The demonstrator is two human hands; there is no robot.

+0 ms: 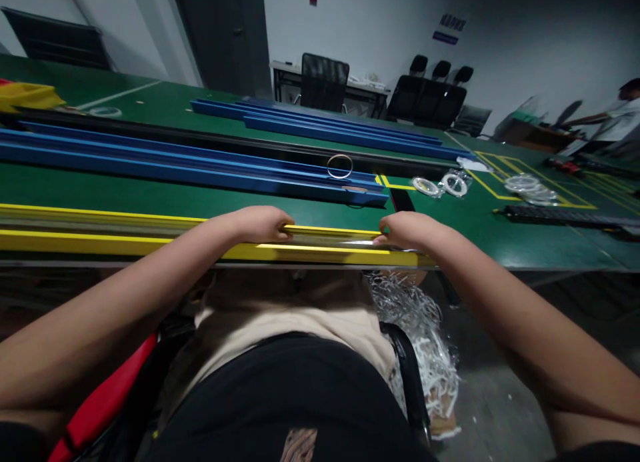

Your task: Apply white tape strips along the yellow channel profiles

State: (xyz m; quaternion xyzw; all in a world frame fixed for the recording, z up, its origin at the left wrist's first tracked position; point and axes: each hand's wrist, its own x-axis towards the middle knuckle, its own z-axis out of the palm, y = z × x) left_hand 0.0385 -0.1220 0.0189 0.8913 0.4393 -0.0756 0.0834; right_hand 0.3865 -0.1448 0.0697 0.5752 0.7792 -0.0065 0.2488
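Observation:
A long yellow channel-shaped profile (320, 252) lies along the near edge of the table, its hollow facing up. Over its middle, my left hand (265, 223) has thumb and fingers closed at the far rim. My right hand (404, 229) is closed in the same way near the channel's right end. Between the hands a pale, shiny line runs along the inside of the channel. What the fingertips pinch is too small to make out. Just behind my right hand lies a dark flat object (401, 199), partly hidden by it.
Blue profiles (190, 172) and a long black profile (240, 144) lie behind the yellow one. A thin ring (340, 175) rests on the blue. Bagged white coils (454, 184) are to the right. White strips (430, 362) heap on the floor. A person (617, 119) is at far right.

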